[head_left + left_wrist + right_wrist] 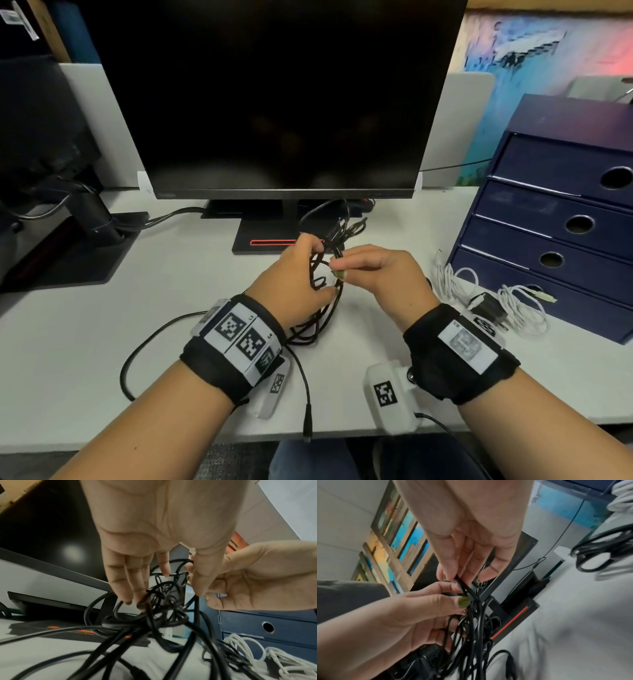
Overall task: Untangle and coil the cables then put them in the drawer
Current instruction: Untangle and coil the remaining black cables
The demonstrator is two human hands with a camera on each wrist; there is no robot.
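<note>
A tangle of black cables (322, 308) hangs between both hands above the white desk (171, 267), in front of the monitor stand. My left hand (308, 270) grips several loops of it; its fingers (135, 596) curl into the bundle and its green-nailed thumb (463, 601) presses a strand. My right hand (342, 269) pinches one black strand (462, 586) between thumb and fingertips, just right of the left hand. One loose end (308, 414) trails over the desk's front edge. The dark blue drawer unit (555, 202) at right has all its drawers closed.
White cables (520, 308) and a black charger plug (486, 306) lie against the bottom drawer. A dark monitor (274, 102) with its stand base (267, 240) is straight ahead. Another monitor's base (96, 226) occupies the left. A black cable loop (137, 353) lies at front left.
</note>
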